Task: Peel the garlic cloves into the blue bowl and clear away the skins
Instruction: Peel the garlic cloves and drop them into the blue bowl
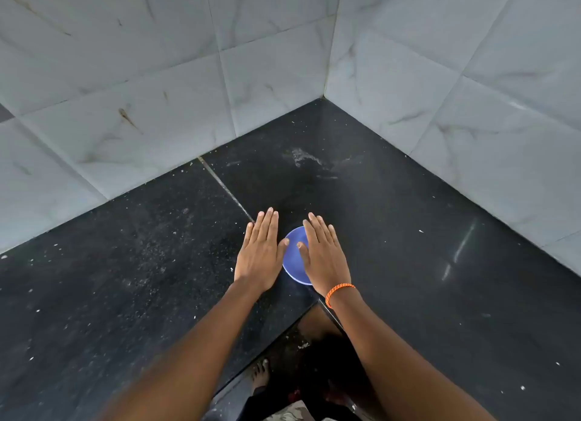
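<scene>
Hovering flat, fingers straight, holding nothing: left hand (259,253), right hand (323,257), over one blue bowl (294,265).

No text, label, brand, number or sign could be read anywhere in the frame.
</scene>
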A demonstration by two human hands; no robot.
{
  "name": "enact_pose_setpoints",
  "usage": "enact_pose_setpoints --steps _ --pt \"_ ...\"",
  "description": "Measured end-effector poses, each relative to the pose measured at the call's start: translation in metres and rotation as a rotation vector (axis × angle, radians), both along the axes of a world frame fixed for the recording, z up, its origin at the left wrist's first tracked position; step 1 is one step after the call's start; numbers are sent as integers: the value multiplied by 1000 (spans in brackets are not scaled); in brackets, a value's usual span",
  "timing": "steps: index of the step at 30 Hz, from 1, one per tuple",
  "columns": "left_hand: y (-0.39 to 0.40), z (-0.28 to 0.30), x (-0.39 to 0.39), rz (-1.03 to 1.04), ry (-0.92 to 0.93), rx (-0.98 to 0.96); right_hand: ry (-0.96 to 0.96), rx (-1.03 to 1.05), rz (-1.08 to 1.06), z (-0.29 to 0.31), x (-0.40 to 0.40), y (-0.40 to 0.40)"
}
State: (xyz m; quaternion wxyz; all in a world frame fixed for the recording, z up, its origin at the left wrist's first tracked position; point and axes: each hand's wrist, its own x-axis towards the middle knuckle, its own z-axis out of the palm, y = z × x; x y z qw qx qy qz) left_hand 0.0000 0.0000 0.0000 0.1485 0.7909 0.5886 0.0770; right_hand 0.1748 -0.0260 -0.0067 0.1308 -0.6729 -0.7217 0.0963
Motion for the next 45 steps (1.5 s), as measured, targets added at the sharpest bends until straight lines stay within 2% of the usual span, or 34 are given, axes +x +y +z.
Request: enact_pose_setpoints --steps 9,20,25,30,32,35,38,42,45 --pt "-3 -22 -1 -17 70 -31 -105 -36 -23 -23 2 -7" --pt "13 -22 39 -17 20 -110 -164 -22 -23 -25 39 12" --pt "21 -31 27 6 -137 -99 -91 7 -22 -21 42 16" --pt "3 -41 -32 164 -361 81 95 247 -51 3 6 4" --pt "-10 -46 -55 240 -384 37 131 283 5 5 -19 -7" --pt "-25 -55 -78 273 -370 -81 139 194 95 -7 -54 -21" --pt "-31 -62 -84 227 -385 -164 142 50 81 -32 -76 -30" --pt "-30 -66 -76 205 -373 -149 215 -85 72 -52 -83 -29" --pt "-28 -67 -71 215 -379 -131 281 -82 56 -56 -84 -25"
